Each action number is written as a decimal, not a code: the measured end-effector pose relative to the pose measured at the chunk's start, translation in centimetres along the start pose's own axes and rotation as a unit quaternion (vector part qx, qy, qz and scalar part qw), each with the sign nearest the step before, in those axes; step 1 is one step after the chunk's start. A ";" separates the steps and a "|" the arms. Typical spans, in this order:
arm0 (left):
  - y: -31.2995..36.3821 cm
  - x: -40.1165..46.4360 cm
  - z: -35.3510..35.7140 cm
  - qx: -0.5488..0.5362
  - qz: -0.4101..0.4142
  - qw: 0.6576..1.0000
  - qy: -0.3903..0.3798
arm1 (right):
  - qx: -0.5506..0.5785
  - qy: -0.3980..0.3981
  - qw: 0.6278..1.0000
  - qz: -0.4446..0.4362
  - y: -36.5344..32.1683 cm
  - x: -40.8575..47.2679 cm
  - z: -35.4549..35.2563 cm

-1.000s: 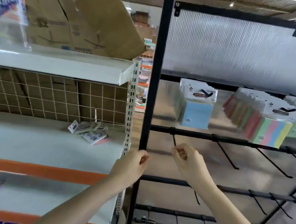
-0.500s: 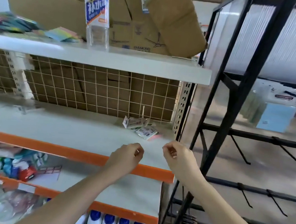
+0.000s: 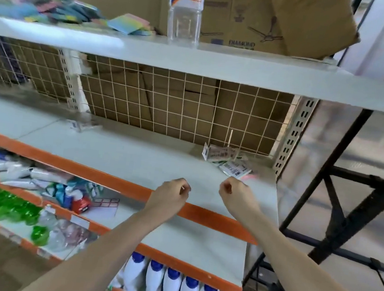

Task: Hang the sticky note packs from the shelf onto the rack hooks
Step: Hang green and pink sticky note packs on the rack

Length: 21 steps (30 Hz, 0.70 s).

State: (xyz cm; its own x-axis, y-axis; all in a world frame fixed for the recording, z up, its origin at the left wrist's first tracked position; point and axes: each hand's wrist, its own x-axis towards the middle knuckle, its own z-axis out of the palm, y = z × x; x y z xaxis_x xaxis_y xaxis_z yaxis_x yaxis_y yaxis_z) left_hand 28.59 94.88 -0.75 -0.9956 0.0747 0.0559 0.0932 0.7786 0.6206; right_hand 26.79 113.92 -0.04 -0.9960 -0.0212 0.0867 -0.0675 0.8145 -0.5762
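Several colourful sticky note packs (image 3: pixel 129 23) lie in a loose pile on the left of the top shelf (image 3: pixel 220 67). My left hand (image 3: pixel 169 197) and my right hand (image 3: pixel 236 196) hover side by side over the front of the middle shelf (image 3: pixel 135 160), fingers curled with nothing in them. The black rack (image 3: pixel 358 211) stands at the right edge of the view; its hooks and hung packs are out of sight.
A clear water bottle (image 3: pixel 185 10) and cardboard boxes (image 3: pixel 264 15) stand on the top shelf. Small packets (image 3: pixel 228 161) lie at the back right of the middle shelf. White bottles with blue caps (image 3: pixel 172 287), green bottles (image 3: pixel 6 209) and tubes fill the lower shelves.
The view has swung left from the black rack to the white shelf. Both hands stay curled and empty in front of me; the hung packs have left the view.
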 end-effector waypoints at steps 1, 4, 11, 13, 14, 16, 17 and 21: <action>-0.1 0.7 0.2 0.001 -0.003 1.000 0.003 | -0.002 0.000 1.000 0.001 0.4 0.8 0.4; 0.1 3.3 0.8 0.016 -0.008 1.000 0.016 | -0.018 -0.006 1.000 0.011 1.6 3.4 1.4; 0.4 9.5 3.1 0.040 -0.008 0.999 0.002 | -0.030 0.014 0.999 0.040 3.6 8.4 2.5; 0.4 11.2 3.6 0.062 0.003 0.998 -0.004 | -0.056 0.005 0.998 0.039 4.5 9.7 2.7; 0.4 12.0 3.7 0.074 0.011 0.997 -0.009 | -0.065 0.007 0.997 0.037 4.9 10.2 2.8; 0.4 13.5 3.8 0.094 0.029 0.995 -0.020 | -0.082 0.015 0.996 0.043 5.5 11.0 3.1; 0.4 14.2 3.9 0.095 0.039 0.994 -0.023 | -0.091 0.017 0.994 0.050 5.7 11.3 3.2; -0.2 16.7 4.3 0.099 0.070 0.992 -0.019 | -0.170 0.008 0.983 0.068 6.2 12.5 4.2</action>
State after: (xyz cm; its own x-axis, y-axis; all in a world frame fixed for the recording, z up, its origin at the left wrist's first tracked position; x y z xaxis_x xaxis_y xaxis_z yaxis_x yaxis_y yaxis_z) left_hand 11.93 98.66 -3.30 -0.9724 0.2117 0.0983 0.2333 0.8655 0.4432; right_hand 13.65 116.28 -5.99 -0.9933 0.1075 0.0415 0.0918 0.9558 -0.2792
